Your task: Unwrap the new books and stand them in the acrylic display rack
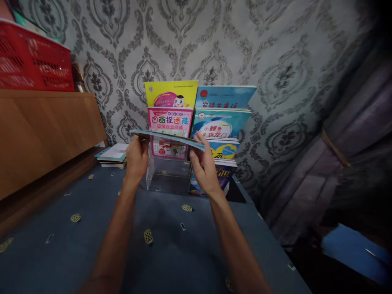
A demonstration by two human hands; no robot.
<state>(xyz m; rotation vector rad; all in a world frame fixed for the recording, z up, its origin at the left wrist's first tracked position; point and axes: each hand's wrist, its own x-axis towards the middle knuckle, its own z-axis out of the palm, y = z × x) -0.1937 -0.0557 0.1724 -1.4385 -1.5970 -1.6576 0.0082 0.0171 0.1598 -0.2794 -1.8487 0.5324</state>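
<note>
Head view: my left hand (136,157) and right hand (203,165) each grip an end of the booklet (167,138), held before the rack (167,174), which I judge part-filled with books (170,120).

Upper left: red basket (33,61) on wooden cabinet (45,134). Centre left: book stack (113,156). Centre: rack (167,177) of picture books (220,122). Right: curtain (352,163).

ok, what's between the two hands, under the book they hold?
Head view: between left hand and right hand, under the held book, the front tier of the clear rack, pink book behind it.
</note>
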